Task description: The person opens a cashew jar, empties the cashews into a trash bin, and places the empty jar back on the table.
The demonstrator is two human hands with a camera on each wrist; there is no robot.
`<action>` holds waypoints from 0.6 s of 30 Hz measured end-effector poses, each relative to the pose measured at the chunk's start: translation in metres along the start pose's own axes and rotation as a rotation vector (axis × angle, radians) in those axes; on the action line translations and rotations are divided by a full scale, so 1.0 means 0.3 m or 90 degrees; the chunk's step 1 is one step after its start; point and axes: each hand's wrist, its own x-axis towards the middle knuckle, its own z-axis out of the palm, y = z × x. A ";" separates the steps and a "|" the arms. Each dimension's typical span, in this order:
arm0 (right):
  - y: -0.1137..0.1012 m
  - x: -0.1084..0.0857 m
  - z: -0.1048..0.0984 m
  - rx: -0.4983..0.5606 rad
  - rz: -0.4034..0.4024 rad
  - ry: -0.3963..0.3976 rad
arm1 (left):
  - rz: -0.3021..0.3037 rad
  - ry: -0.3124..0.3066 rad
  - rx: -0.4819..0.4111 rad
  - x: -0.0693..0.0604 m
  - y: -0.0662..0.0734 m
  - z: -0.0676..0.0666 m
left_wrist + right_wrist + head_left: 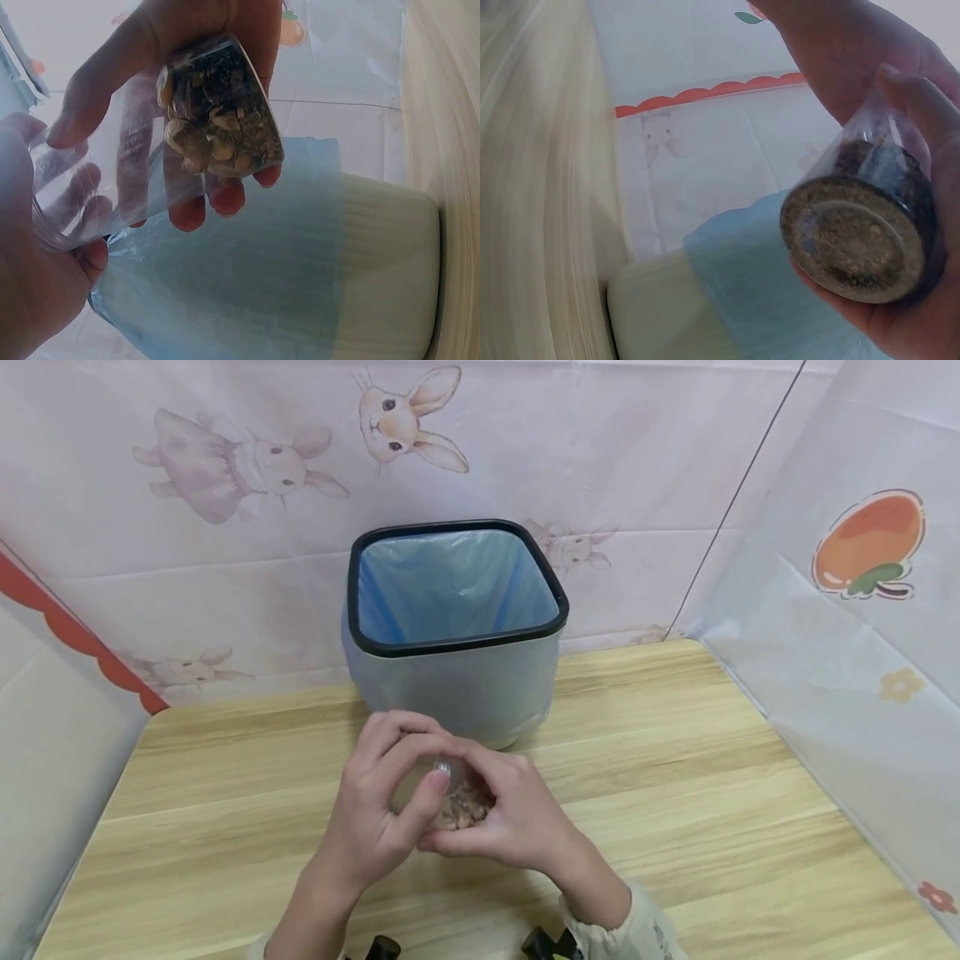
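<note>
While the right hand [517,814] curls its fingers round a clear container [855,240] of brownish pieces [217,139], the left hand [386,802] grips its upper end, fingers bent, above the surface [225,827] near a bag-lined bin [450,685].

Jar [859,236]: clear, glossy, smooth-walled, looks like plastic. Contents [221,120]: rough, dry-looking, uneven brown bits. Bin [386,262]: pale plastic, smooth, low sheen. Its rim [459,650] is black plastic, smooth. Bag [465,581]: thin blue plastic film, wrinkled, slightly shiny. Tabletop [712,777]: wood-grain, smooth, faint sheen. Wall sheet [525,427]: printed, creased, soft sheen. Sleeve [622,931]: matt cloth.
</note>
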 end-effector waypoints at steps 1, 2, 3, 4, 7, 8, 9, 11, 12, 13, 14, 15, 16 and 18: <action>0.000 0.000 -0.003 0.013 0.008 -0.010 | 0.006 -0.008 -0.002 0.001 -0.001 -0.004; 0.001 0.000 -0.007 0.032 0.016 -0.023 | 0.015 -0.018 -0.004 0.001 -0.002 -0.009; 0.002 0.000 -0.012 0.055 0.024 -0.039 | 0.028 -0.029 -0.008 0.003 -0.002 -0.014; 0.004 -0.001 -0.018 0.082 0.028 -0.058 | 0.044 -0.040 -0.014 0.005 -0.003 -0.019; 0.015 -0.005 -0.035 0.174 0.030 -0.119 | 0.100 -0.063 -0.042 0.012 -0.002 -0.029; 0.020 -0.005 -0.040 0.209 0.023 -0.142 | 0.118 -0.068 -0.053 0.014 0.001 -0.030; 0.025 -0.005 -0.043 0.243 0.016 -0.165 | 0.134 -0.071 -0.063 0.016 0.004 -0.029; 0.033 -0.004 -0.046 0.298 -0.006 -0.204 | 0.155 -0.073 -0.078 0.020 0.010 -0.024; 0.036 -0.003 -0.046 0.316 -0.018 -0.220 | 0.162 -0.074 -0.082 0.022 0.014 -0.022; 0.038 -0.001 -0.047 0.332 -0.026 -0.234 | 0.166 -0.074 -0.083 0.023 0.017 -0.020; 0.039 0.000 -0.047 0.337 -0.034 -0.241 | 0.167 -0.073 -0.080 0.024 0.020 -0.019; 0.039 0.000 -0.047 0.337 -0.039 -0.244 | 0.168 -0.070 -0.075 0.025 0.021 -0.019; 0.037 0.000 -0.048 0.329 -0.042 -0.241 | 0.165 -0.069 -0.072 0.025 0.023 -0.018; 0.034 -0.002 -0.048 0.304 -0.036 -0.231 | 0.159 -0.066 -0.064 0.025 0.024 -0.018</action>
